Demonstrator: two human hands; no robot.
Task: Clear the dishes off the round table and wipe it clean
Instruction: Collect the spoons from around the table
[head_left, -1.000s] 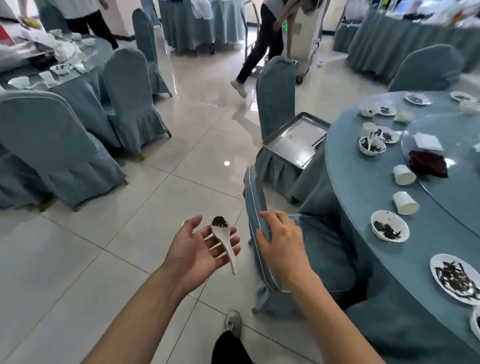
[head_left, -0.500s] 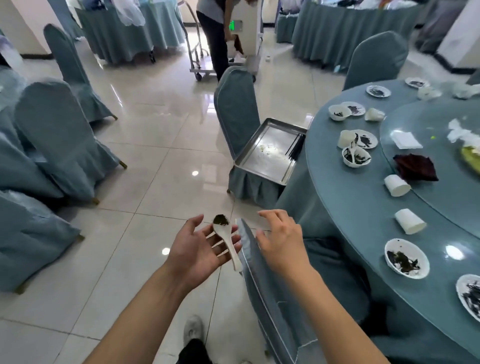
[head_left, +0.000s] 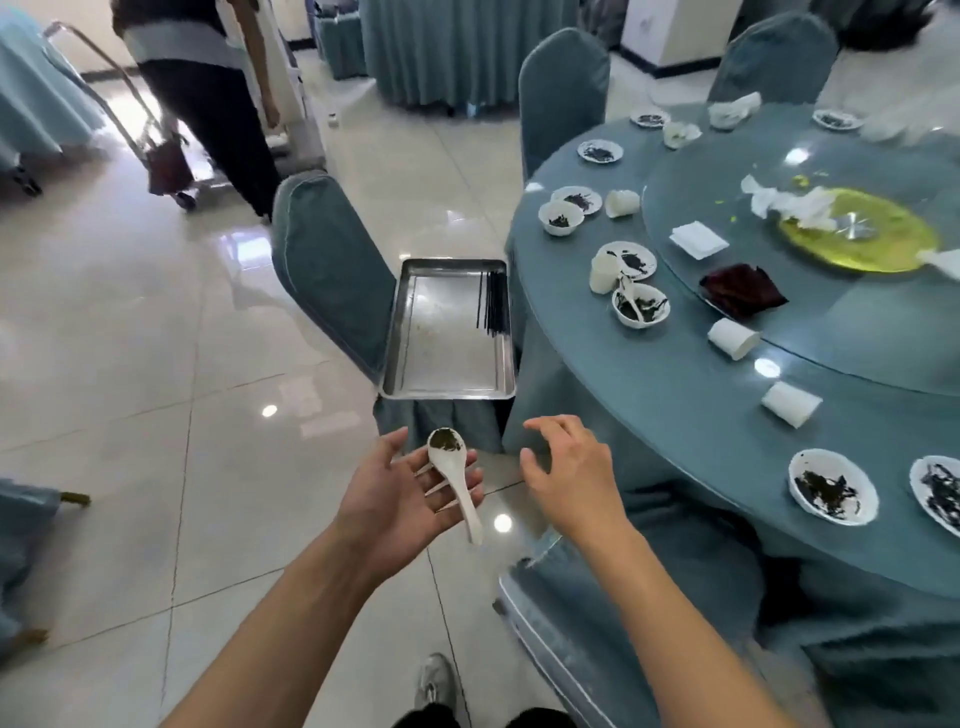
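My left hand (head_left: 397, 501) is palm up with straight fingers, and a white ceramic spoon (head_left: 456, 480) with dark green residue in its bowl lies across them. My right hand (head_left: 571, 470) hovers beside it, fingers loosely curled, holding nothing. Just beyond both hands a steel tray (head_left: 441, 364) sits on a chair seat, with black chopsticks (head_left: 491, 304) along its right side. The round table (head_left: 649, 395) in blue cloth carries several dirty bowls (head_left: 832, 486), small plates (head_left: 630, 260) and tipped white cups (head_left: 733, 338). Its glass turntable (head_left: 852, 322) holds a dark red cloth (head_left: 743, 293), white napkins and a yellow-green smear.
The covered chair (head_left: 327, 270) under the tray stands at the table's left edge. Another chair back (head_left: 566, 618) is below my right arm, and a third chair (head_left: 563, 88) stands behind the table. A person (head_left: 208, 104) with a trolley (head_left: 171, 171) walks at the far left on the tiled floor.
My right hand has come off the chair back and now hangs free. The view has swung right and closer to the tray. The spoon still lies on my left hand.
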